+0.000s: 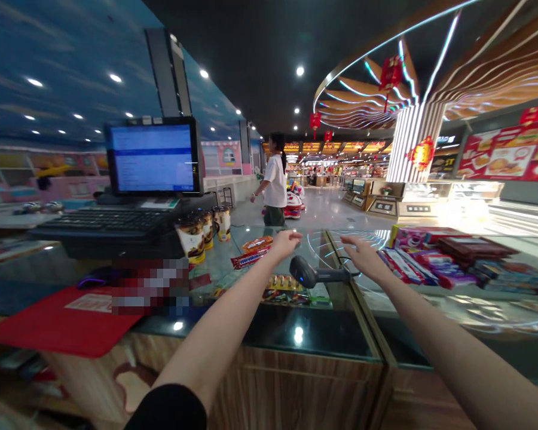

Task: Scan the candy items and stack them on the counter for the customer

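Note:
Both arms reach out over a glass-topped counter [314, 322]. My left hand [287, 243] is above the glass, just right of two snack bars in orange and red wrappers [251, 257], its fingers apart with nothing in them. My right hand [361, 254] is also empty with fingers apart, left of a row of packaged snacks [407, 266]. Between and below the hands a black handheld scanner [303, 272] lies on the glass, its handle pointing right. Several dark packs [475, 248] and blue packs [511, 276] lie at the right.
A monitor [152, 156] and black keyboard [107, 222] stand at the left, with printed cups [192, 239] beside them. A red mat [58, 322] covers the counter's left front. A person in a white shirt [275, 182] is beyond the counter. Packets show under the glass.

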A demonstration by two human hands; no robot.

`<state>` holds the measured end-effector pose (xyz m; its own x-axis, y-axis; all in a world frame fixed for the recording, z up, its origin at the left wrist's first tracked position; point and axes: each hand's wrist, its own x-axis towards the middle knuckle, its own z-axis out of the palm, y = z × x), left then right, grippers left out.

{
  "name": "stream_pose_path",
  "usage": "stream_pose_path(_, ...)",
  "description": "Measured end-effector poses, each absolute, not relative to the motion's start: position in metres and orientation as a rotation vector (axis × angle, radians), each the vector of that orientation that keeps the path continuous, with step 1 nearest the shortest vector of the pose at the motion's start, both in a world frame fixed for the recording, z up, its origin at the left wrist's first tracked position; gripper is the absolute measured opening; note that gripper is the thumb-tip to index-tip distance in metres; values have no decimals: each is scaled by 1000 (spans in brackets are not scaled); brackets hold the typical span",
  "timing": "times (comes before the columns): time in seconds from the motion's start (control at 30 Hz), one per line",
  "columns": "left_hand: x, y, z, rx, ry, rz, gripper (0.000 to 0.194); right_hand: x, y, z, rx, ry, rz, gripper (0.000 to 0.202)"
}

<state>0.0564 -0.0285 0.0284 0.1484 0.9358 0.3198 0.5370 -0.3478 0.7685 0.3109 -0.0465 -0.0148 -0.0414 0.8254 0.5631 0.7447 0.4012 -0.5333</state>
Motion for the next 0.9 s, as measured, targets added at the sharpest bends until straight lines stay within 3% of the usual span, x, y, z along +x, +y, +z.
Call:
stream_pose_path(0.33,4,-13,7,1832,1459,1212,32,277,-29,-24,-1298,-1942,184,38)
stream_pose_path(0.6,-23,-16,15,2108,1745,1102,27,269,-33,-34,-1258,-2242,224,37)
stream_pose_path(0.9,-37,-39,27,2167,2299,473,35,272,-48,-27,-1304,-2347,98,38)
